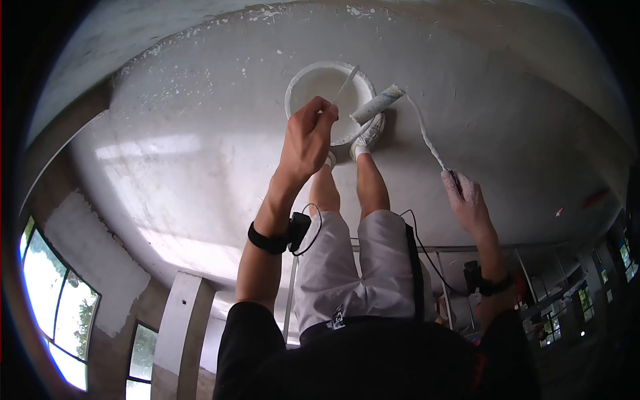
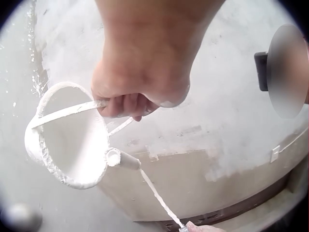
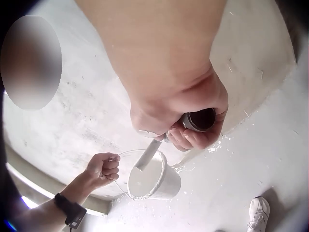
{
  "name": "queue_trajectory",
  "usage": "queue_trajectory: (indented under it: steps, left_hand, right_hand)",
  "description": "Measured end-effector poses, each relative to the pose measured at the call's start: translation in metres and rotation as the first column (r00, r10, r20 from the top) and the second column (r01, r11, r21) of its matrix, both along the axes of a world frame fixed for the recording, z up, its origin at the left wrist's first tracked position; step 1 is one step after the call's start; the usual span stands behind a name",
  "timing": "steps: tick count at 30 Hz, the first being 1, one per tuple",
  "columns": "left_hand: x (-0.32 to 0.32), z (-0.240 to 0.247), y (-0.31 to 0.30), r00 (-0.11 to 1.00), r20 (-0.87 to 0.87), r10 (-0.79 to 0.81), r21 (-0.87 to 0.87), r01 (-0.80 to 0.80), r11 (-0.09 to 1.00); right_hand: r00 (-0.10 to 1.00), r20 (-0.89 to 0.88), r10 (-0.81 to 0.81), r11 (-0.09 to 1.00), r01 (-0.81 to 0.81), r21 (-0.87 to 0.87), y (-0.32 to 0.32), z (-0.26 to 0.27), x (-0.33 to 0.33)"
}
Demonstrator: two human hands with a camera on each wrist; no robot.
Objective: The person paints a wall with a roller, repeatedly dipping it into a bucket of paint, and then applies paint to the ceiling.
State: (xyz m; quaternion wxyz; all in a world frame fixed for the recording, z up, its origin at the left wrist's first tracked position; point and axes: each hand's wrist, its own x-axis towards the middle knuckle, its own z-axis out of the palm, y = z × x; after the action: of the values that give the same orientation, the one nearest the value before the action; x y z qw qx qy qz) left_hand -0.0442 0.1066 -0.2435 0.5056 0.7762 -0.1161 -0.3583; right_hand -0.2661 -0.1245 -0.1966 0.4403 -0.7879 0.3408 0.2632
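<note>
My left hand (image 1: 310,137) grips the white bail handle (image 2: 67,114) of a paint bucket (image 3: 170,183), its fingers curled round it. White coats the bucket's rim and inside. In the head view the bucket is in front of my shoes (image 1: 370,133). My right hand (image 1: 469,203), spattered white, holds a paint roller by its dark handle (image 3: 202,119). The roller's white-coated frame (image 1: 423,127) bends toward the bucket. Its roller sleeve (image 1: 377,105) overlaps the bucket's right rim in the head view. Part of the grip is hidden by my right fingers.
White spatters mark the grey surface (image 1: 220,87) around the bucket. A metal railing (image 1: 440,290) stands near my legs. Windows (image 1: 63,293) are at the left, next to a pale pillar (image 1: 177,327). Thin cables run from both wrist cameras.
</note>
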Motion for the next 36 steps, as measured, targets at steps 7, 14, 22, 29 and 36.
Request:
queue_trajectory:
  steps: [7, 14, 22, 29, 36]
  left_hand:
    - [-0.001, 0.019, -0.01, 0.988, -0.148, 0.052, 0.103, -0.037, 0.994]
    - [-0.017, 0.019, -0.008, 0.993, -0.116, -0.019, 0.085, 0.029, 0.996]
    - [-0.037, 0.017, -0.014, 0.987, -0.075, -0.145, -0.01, 0.145, 0.989]
    - [-0.054, 0.023, -0.015, 0.979, -0.133, -0.157, 0.009, 0.159, 0.987]
    - [-0.061, 0.017, -0.004, 0.985, -0.095, -0.145, 0.018, 0.147, 0.989]
  right_hand:
    - [0.945, -0.097, 0.313, 0.95, -0.308, 0.058, 0.028, -0.005, 0.045]
    - [0.961, -0.003, 0.275, 0.957, -0.274, -0.09, 0.055, -0.035, 0.057]
    - [0.92, -0.079, 0.384, 0.884, -0.391, -0.255, 0.054, -0.033, 0.06]
    - [0.915, -0.089, 0.394, 0.848, -0.399, -0.35, 0.07, -0.036, 0.058]
    - [0.915, -0.102, 0.39, 0.854, -0.401, -0.331, 0.08, -0.043, 0.055]
